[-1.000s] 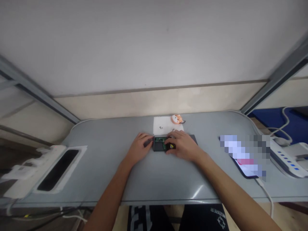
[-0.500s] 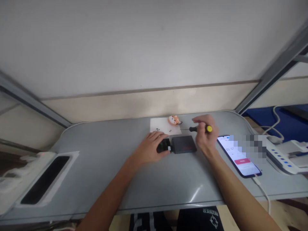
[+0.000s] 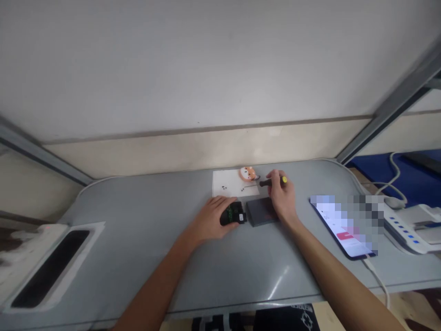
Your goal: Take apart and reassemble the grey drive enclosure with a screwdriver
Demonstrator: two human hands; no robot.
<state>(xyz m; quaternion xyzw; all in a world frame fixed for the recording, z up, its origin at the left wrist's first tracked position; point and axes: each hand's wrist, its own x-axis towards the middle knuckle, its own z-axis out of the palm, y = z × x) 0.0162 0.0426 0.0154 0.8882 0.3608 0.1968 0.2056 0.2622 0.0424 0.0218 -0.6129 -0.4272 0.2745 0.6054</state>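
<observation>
The right hand point(image 3: 282, 196) has swung leftward in the last half second, carrying a black-handled, yellow-capped screwdriver point(image 3: 264, 183) until its thin metal shaft lies over a white paper sheet point(image 3: 231, 177). That puts the tip near small dark screw-like bits point(image 3: 242, 189), I'd judge within reach. Right fingers are wrapped round the handle; left fingers point(image 3: 230, 199) grip a black casing with green circuitry point(image 3: 228, 213) on the grey, smooth bench point(image 3: 144, 207), just left of a dark grey rectangular slab point(image 3: 260, 211).

Counting: one screwdriver, one casing, one slab, one sheet, one orange-and-white animal-faced trinket point(image 3: 248, 174), two clusters of bits, too tiny to number individually.
</observation>
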